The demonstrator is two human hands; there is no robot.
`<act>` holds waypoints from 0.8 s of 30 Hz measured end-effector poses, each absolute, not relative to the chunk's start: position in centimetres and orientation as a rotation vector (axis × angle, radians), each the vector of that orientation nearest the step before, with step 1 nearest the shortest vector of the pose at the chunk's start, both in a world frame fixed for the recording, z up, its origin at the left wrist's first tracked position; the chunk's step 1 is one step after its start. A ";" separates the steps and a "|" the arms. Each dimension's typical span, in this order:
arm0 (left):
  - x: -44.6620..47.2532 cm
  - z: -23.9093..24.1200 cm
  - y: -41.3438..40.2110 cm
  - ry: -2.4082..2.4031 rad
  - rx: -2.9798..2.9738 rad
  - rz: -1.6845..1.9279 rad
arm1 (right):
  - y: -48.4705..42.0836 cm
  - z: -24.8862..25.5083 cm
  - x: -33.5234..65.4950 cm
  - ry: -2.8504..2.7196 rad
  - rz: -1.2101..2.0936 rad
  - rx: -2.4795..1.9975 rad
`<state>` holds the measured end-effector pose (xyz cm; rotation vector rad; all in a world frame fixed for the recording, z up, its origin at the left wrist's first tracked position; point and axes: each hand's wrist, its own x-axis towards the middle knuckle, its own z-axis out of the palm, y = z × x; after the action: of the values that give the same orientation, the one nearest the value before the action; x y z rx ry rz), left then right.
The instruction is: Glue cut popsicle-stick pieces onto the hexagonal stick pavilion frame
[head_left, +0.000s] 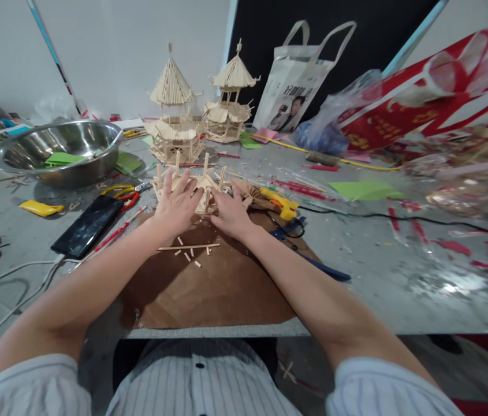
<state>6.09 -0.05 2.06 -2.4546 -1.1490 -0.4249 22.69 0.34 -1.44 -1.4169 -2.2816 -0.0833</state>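
My left hand (177, 203) lies over the left side of a small wooden-stick frame (204, 184) that stands on a brown board (209, 283), fingers spread across its top. On the frame's right side rests my right hand (230, 214), fingers curled against the sticks. Both hands press on the frame. Loose stick pieces (189, 249) lie on the board just behind my wrists.
Two finished stick pagodas (174, 110) (231, 95) stand at the back. A steel bowl (59, 149) sits far left, a phone (88, 225) and red-handled pliers (129, 199) at left, a yellow glue gun (282, 203) at right. Bags and red plastic clutter the right side.
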 end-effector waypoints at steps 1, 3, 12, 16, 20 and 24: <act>6.2 2.0 0.1 -1.131 -2.456 -0.421 | 0.3 -1.4 22.7 -2.288 -0.084 -1.420; 6.3 2.0 0.3 -1.093 -2.463 -0.420 | 0.2 -1.2 22.7 -2.301 -0.089 -1.431; 6.5 1.5 1.0 -1.085 -2.521 -0.486 | 0.0 -0.7 22.7 -2.306 -0.070 -1.452; 6.4 1.4 1.1 -1.087 -2.544 -0.500 | 0.1 -0.7 22.7 -2.304 -0.075 -1.457; 6.3 1.3 1.1 -1.079 -2.549 -0.530 | 0.0 -0.6 22.7 -2.307 -0.076 -1.470; 6.3 1.0 1.0 -1.063 -2.545 -0.542 | -0.1 -0.5 22.7 -2.300 -0.066 -1.463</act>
<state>6.26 0.96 1.04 -2.5448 -1.0635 -0.5415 22.68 -0.12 -0.48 -1.4630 -2.3000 -0.0660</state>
